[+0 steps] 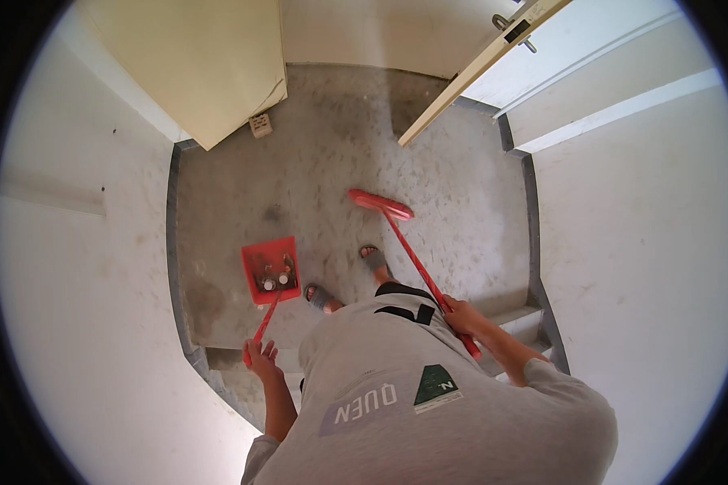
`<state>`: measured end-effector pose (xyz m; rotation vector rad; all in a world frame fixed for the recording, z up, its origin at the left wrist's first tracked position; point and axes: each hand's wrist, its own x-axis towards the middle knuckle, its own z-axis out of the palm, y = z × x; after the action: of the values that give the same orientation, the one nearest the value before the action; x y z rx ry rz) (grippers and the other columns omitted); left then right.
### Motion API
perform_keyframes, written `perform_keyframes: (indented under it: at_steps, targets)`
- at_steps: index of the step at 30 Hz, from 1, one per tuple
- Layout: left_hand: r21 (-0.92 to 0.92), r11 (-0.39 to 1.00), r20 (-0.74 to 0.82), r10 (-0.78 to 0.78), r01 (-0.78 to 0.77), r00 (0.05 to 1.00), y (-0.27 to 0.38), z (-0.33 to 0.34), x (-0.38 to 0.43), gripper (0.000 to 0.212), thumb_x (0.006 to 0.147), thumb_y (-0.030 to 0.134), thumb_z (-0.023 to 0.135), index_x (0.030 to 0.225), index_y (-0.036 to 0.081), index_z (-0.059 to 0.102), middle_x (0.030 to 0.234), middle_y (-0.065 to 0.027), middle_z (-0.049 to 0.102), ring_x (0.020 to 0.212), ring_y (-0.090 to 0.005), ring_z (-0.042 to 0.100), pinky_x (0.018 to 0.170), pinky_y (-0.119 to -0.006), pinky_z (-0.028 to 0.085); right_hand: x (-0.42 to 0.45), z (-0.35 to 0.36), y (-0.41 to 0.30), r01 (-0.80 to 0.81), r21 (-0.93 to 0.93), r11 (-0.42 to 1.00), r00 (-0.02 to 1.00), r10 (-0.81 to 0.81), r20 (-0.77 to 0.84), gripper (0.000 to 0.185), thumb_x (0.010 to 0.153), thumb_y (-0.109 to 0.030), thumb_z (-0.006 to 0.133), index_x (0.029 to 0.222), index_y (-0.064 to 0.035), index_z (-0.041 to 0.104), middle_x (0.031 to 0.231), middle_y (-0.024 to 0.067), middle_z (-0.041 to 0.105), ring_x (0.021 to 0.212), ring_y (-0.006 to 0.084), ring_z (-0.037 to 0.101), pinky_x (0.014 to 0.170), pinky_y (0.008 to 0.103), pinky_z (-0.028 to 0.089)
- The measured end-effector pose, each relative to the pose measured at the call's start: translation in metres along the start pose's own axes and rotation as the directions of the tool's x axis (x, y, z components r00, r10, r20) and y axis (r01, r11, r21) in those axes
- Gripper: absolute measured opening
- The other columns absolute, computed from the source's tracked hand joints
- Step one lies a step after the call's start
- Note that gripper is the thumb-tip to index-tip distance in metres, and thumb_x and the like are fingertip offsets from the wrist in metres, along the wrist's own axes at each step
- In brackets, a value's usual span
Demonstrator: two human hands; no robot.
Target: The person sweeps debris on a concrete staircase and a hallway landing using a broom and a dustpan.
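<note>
My left hand (261, 357) holds the upper end of the red handle of a dustpan (250, 267), with some fingers lifted off the handle. The red pan is on or just over the floor in front of my left foot. Inside it lie two whitish round pieces and some dark debris (288, 264). My right hand (461, 315) grips the red stick of a broom (417, 260) near its upper end. Ahead of my right foot, the red broom head (380, 204) is at the floor; its bristles are mostly hidden from above.
Steps (515, 321) drop off behind me at both sides. An opened door (461, 79) with a lever handle stands ahead right. A cream door or panel (206, 60) is ahead left, a perforated brick (260, 125) at its foot. White walls (85, 242) bound the stained concrete floor (315, 151).
</note>
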<state>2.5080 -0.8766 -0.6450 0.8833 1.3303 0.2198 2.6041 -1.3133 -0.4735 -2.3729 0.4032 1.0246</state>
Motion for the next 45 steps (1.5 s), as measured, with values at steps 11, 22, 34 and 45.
perform_keyframes:
  at_steps: [11,22,34,45]
  targets:
    - [-0.002,0.999,-0.032,0.035,-0.035,0.999,0.015,-0.047,-0.004,0.046,0.086,0.034,0.061,0.122,0.010,0.048,0.107,-0.0116,0.057,0.073,-0.0239,0.065,0.055,-0.029,0.048,-0.023,-0.047,-0.090,0.013,-0.126,0.992,0.978,0.013,0.207,0.064,0.080,-0.011,0.044,0.143,-0.0147,0.033,0.064,0.0101,0.057,0.043,0.0173,0.052,0.042,0.0326,0.046]
    - [-0.034,0.995,-0.145,0.090,-0.096,0.985,0.010,-0.071,-0.054,0.050,0.085,0.035,0.061,0.126,0.009,0.046,0.110,-0.0121,0.056,0.077,-0.0241,0.065,0.057,-0.030,0.048,0.132,-0.044,-0.112,0.393,-0.698,0.599,0.917,-0.195,0.349,0.067,0.080,-0.011,0.046,0.144,-0.0246,0.029,0.101,0.0205,0.064,0.094,0.0364,0.062,0.077,0.0446,0.050]
    - [0.086,0.990,-0.118,0.120,-0.110,0.986,0.001,-0.056,-0.042,0.045,0.086,0.033,0.060,0.123,0.010,0.049,0.109,-0.0117,0.056,0.074,-0.0236,0.065,0.056,-0.028,0.049,0.004,-0.119,0.045,0.041,-0.786,0.617,0.971,0.161,0.177,0.072,0.079,-0.008,0.048,0.144,-0.0319,0.028,0.093,0.0170,0.066,0.086,0.0349,0.064,0.070,0.0444,0.051]
    - [0.320,0.922,0.275,0.129,-0.218,0.953,0.005,0.006,-0.002,0.028,0.087,0.024,0.062,0.112,0.011,0.057,0.095,-0.0037,0.062,0.065,-0.0152,0.063,0.051,-0.023,0.045,-0.095,-0.117,0.112,-0.363,-0.330,0.871,0.923,0.386,0.003,0.056,0.084,-0.016,0.053,0.138,-0.0279,0.042,0.087,0.0199,0.064,0.069,0.0326,0.064,0.057,0.0411,0.050]
